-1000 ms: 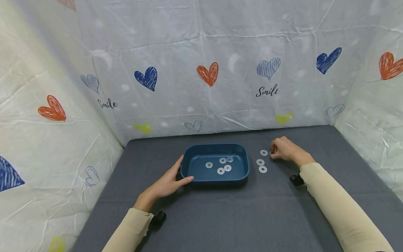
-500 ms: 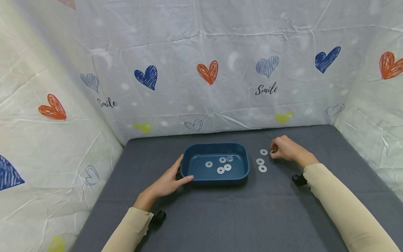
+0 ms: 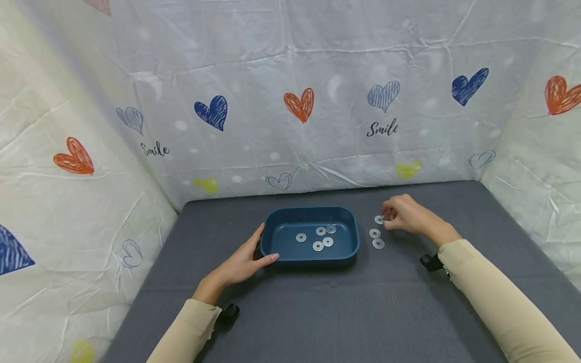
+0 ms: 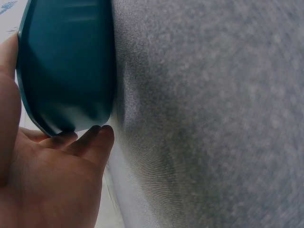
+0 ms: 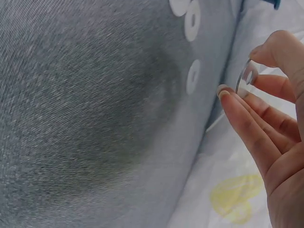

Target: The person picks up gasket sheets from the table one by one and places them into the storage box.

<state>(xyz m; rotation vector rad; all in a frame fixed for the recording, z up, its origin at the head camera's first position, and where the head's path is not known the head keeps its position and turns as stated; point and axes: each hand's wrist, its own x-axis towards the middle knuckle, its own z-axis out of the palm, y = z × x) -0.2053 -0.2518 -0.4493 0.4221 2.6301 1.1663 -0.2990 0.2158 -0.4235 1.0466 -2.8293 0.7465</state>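
Observation:
My left hand (image 3: 240,262) holds the left end of a dark blue rectangular tray (image 3: 313,261), its thumb at the near corner of the rim. In the left wrist view the fingertips touch the tray's outer wall. Right of the tray, my right hand (image 3: 408,216) pinches a flat metal washer (image 5: 243,81) between thumb and fingers, tilted on edge and raised from the cloth. Several washers lie spread on the tray floor. Outside it, a far washer (image 3: 379,220) is partly covered by the right hand, with a middle washer (image 3: 374,233) and a near washer (image 3: 379,243) in front.
A dark grey cloth (image 3: 327,317) covers the table. White curtains (image 3: 245,65) printed with hearts and "Smile" rise behind and on both sides. Each wrist carries a small black camera.
My right hand has lifted the washer from the table and shifted slightly left, now overlapping the far washer in the head view. The left hand and the tray stay where they were.

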